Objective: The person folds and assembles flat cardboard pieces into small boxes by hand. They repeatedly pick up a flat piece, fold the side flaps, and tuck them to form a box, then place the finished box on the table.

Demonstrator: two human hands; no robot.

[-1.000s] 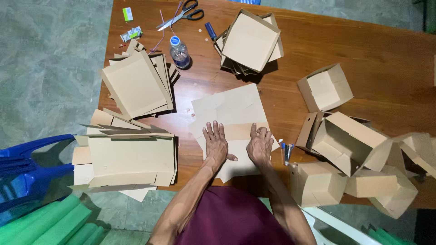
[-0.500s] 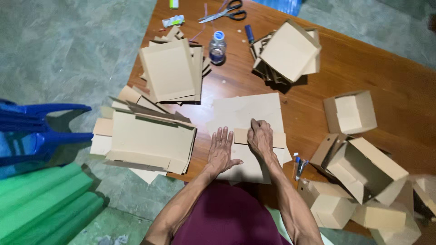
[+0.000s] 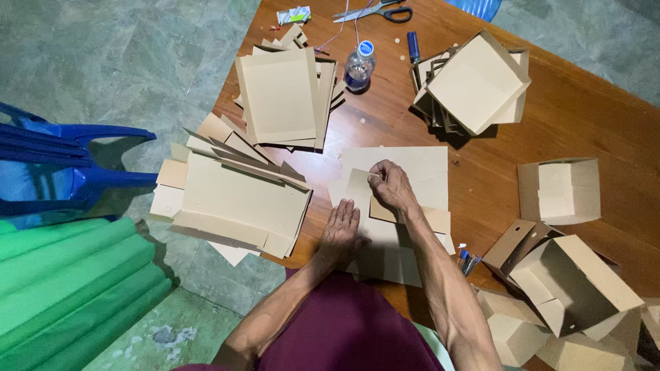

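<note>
Tan cardboard sheet [image 3: 405, 172] lies flat, left hand [image 3: 342, 227] pressing open-palmed, right hand [image 3: 390, 184] pinching its flap.

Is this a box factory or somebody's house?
Probably a home workspace, not a factory: one brown wooden table on a grey-green tiled floor, a blue plastic chair beside it, stacks of flat tan cardboard sheets and folded cardboard boxes.

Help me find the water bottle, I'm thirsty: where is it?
Look at the far end of the wooden table. The bottle stands upright there, between the tall stack of flat cardboard and the pile of open boxes. It is the only clear plastic thing, with a blue cap.
</note>
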